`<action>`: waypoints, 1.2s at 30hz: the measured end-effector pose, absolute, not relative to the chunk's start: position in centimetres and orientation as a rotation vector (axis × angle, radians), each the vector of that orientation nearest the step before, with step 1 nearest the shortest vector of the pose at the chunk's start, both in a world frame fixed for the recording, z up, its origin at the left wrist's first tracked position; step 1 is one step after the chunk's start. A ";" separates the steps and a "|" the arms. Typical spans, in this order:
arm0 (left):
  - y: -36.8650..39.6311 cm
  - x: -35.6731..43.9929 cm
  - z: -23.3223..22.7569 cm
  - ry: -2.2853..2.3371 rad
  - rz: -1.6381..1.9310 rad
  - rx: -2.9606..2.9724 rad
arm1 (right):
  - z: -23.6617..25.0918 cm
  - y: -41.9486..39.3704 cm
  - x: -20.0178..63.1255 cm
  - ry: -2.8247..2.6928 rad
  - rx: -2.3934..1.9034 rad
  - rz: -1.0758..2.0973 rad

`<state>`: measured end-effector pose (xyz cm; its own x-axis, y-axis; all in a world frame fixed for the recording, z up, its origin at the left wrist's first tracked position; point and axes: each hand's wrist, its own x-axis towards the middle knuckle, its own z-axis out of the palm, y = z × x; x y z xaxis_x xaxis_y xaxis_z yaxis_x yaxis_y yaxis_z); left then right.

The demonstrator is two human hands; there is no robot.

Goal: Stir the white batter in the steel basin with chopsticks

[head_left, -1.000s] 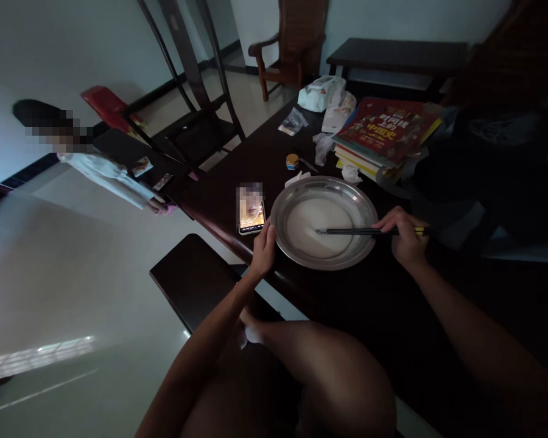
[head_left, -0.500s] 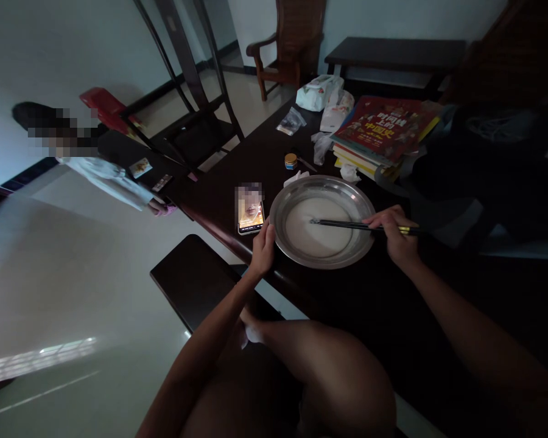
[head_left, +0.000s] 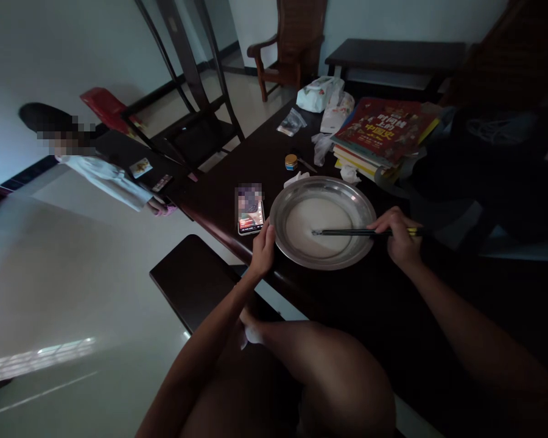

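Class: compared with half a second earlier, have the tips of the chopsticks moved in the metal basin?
Yes. The chopsticks in the right hand have tipped slightly toward the near rim of the basin, which sits unmoved beside the phone.

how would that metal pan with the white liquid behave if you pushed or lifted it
The metal pan looks thin and stiff, so probably light itself. It is wide and shallow, so the white liquid would likely slosh over if tilted. On the smooth dark table it may slide; the left hand touches its rim.
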<state>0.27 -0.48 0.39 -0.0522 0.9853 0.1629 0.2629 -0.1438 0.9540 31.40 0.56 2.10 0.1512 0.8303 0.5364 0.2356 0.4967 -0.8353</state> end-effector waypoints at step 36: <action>-0.4 0.2 0.1 1.374 1.249 1.488 | 1.9 0.7 31.5 -1.399 -0.999 0.581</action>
